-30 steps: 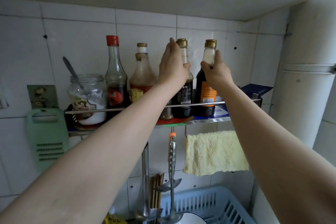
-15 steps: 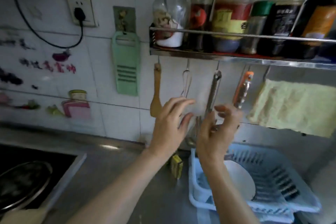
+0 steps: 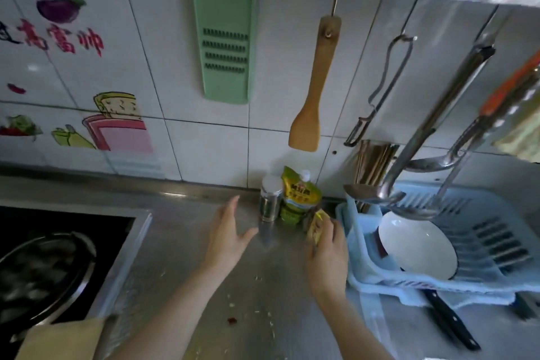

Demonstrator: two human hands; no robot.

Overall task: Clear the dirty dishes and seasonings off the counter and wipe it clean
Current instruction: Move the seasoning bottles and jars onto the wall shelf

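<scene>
On the steel surface (image 3: pixel 181 242), the left hand (image 3: pixel 226 235) hovers spread and empty, just left of the upright metal-capped glass shaker (image 3: pixel 270 199). Beside it stands the green spouted seasoning pouch (image 3: pixel 298 196), against the wall. The right hand (image 3: pixel 325 245) is nearest and closed around a small yellow packet (image 3: pixel 317 226).

Red characters "高富帅" on the wall tile sticker (image 3: pixel 62 38); pouch (image 3: pixel 298 196) label unreadable.

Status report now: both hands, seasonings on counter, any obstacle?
Left hand open, near shaker. Right hand closing on yellow packet. Green pouch stands by wall. Dish rack close right.
</scene>
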